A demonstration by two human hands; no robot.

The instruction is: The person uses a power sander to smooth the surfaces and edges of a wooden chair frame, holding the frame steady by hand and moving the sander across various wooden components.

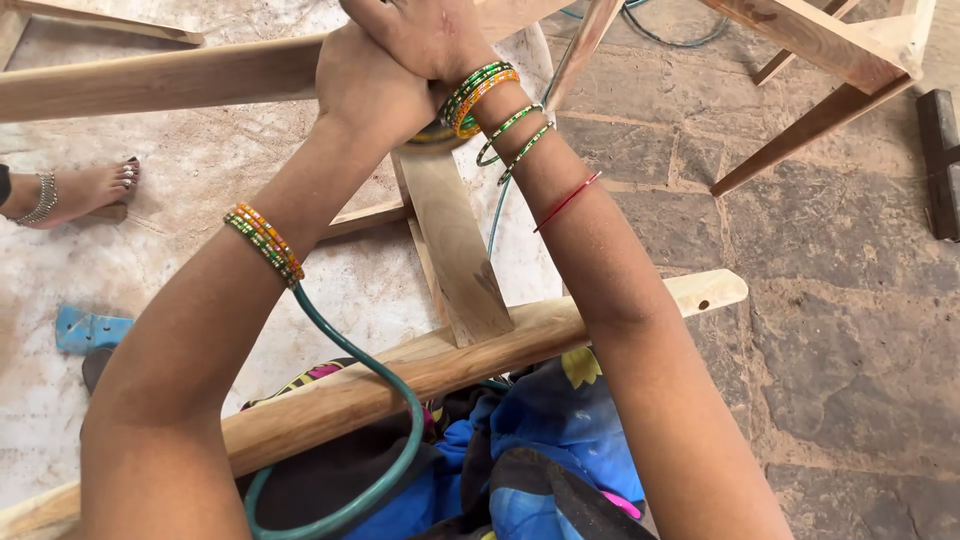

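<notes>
My left hand (372, 85) and my right hand (425, 35) are stacked together at the top of the view, the right one lying over the left, both pressed down onto the upper end of a flat wooden slat (455, 240). Both are curled closed, but my wrists and bangles (478, 95) cover whatever sits under the palms, so I cannot tell exactly what either one has hold of, or whether anything lies between them and the wood.

The slat runs from under my hands down toward me and meets a rounded wooden rail (400, 380) that lies across my lap, over the blue flowered cloth (560, 440). The rail's far end, with a small hole in it, sticks out to the right past my right forearm. A second long wooden rail (160, 80) runs across the top left, passing behind my left hand.

A green hose (395, 400) loops from below my left wrist, over the near rail and round into my lap. A set of bangles (265, 243) sits on my left forearm.

Off to the left, another person's bare foot (75, 190) with an anklet rests on the pale floor, and a blue metal bracket (90, 328) lies nearer me. At the top right stands another wooden frame (830, 60) on the stone paving (830, 300).
</notes>
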